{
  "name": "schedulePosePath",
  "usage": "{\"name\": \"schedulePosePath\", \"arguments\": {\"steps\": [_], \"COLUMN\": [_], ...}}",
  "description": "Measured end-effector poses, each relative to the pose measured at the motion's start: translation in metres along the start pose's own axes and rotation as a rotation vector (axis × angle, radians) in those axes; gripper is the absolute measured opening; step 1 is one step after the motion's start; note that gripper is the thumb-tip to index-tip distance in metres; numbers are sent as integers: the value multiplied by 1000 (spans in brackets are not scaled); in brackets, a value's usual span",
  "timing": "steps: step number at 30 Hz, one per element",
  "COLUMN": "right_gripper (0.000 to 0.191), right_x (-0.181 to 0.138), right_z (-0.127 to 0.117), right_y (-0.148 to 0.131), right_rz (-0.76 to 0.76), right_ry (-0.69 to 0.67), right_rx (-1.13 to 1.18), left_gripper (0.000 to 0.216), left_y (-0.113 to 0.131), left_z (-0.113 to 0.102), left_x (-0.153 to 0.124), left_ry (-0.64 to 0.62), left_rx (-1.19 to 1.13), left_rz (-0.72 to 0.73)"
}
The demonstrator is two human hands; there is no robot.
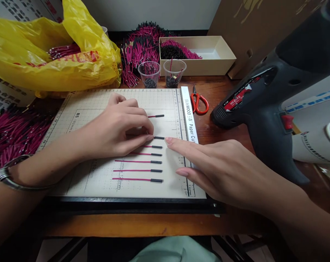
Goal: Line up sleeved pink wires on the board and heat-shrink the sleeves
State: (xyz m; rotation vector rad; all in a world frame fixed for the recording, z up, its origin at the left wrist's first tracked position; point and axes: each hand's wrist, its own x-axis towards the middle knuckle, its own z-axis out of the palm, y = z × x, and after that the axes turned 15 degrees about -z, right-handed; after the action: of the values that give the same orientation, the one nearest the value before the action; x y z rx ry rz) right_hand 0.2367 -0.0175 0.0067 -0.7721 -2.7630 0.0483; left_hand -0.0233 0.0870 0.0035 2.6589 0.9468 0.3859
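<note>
My left hand rests over the paper cutter board, thumb and finger pinched on a pink wire whose black sleeve sticks out to the right. The pinched part of that wire is hidden by the fingers. At the sleeve's free end is the index fingertip of my right hand, its thumb held apart and nothing gripped. Below the pinch, several pink wires with black sleeves lie side by side across the board. One more sleeved wire lies above, partly behind my left hand.
Two clear cups with black bits stand behind the board, before a cream box and a wire heap. Red-handled cutters and a heat gun are right. A yellow bag and more wires are left.
</note>
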Motion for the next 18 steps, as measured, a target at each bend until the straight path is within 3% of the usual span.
{"name": "schedulePosePath", "arguments": {"steps": [10, 18], "right_gripper": [43, 42], "right_x": [0, -1], "right_z": [-1, 0], "right_y": [0, -2], "right_rz": [29, 17], "right_ry": [-77, -52], "right_rx": [20, 3], "left_gripper": [21, 18], "left_y": [-1, 0], "left_z": [3, 2], "left_x": [1, 1], "left_ry": [-16, -14], "left_rx": [-60, -79], "left_rz": [-29, -25]}}
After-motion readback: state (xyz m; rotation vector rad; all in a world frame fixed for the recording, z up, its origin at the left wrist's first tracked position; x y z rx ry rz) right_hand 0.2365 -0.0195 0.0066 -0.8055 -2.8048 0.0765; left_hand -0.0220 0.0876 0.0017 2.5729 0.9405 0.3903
